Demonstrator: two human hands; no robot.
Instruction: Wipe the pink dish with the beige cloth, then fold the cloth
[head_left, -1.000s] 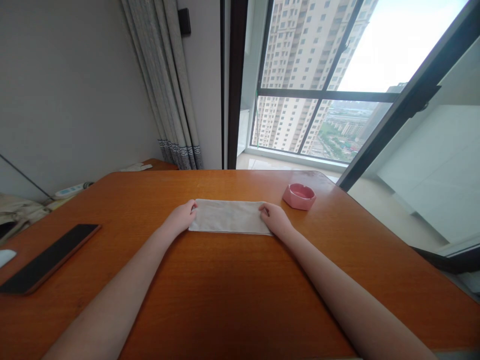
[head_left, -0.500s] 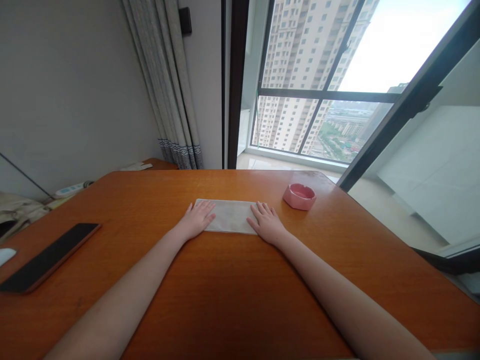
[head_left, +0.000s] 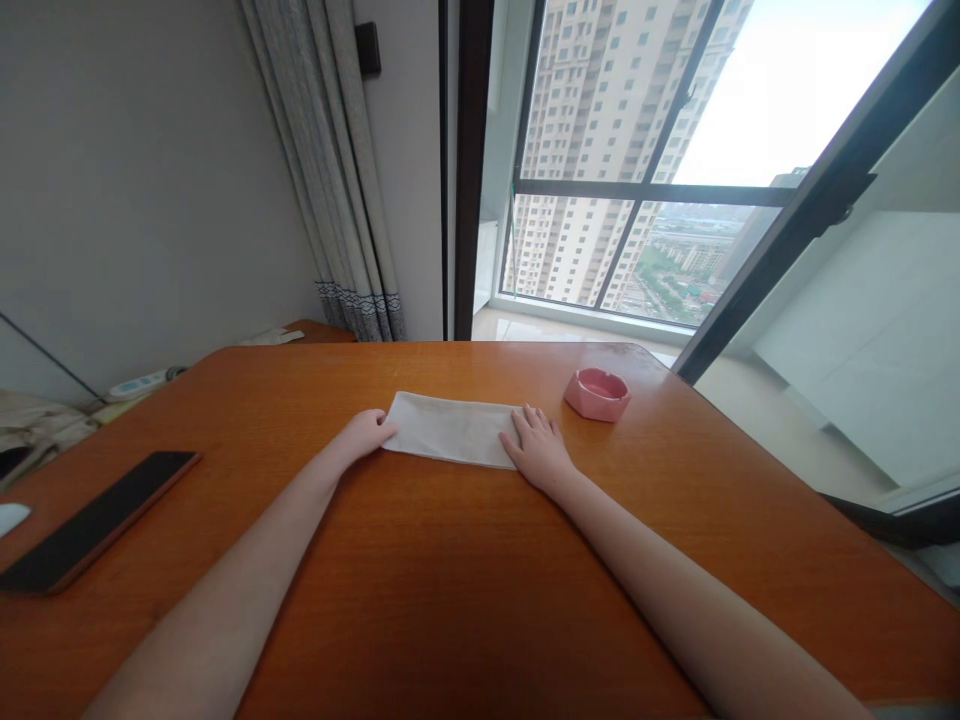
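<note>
A white folded cloth [head_left: 454,430] forms a long strip on the wooden table [head_left: 442,580]. Its left end is pinched by my left hand [head_left: 367,432], thumb on top and the other fingers beneath, and that end looks slightly raised. On the cloth's right end my right hand [head_left: 538,448] lies flat, palm down, with the fingers spread. To the right of that hand, and apart from it, stands a pink ashtray [head_left: 598,396] with angled sides.
At the table's left lies a long black flat pad [head_left: 97,522], with a white object [head_left: 12,517] cut off by the frame edge. Behind the table hangs a grey curtain [head_left: 330,180]. A white power strip [head_left: 140,382] sits beyond the left edge.
My left hand has gone from lying flat on the cloth to gripping its left end, which has lifted a little. My right hand stays flat in nearly the same place.
</note>
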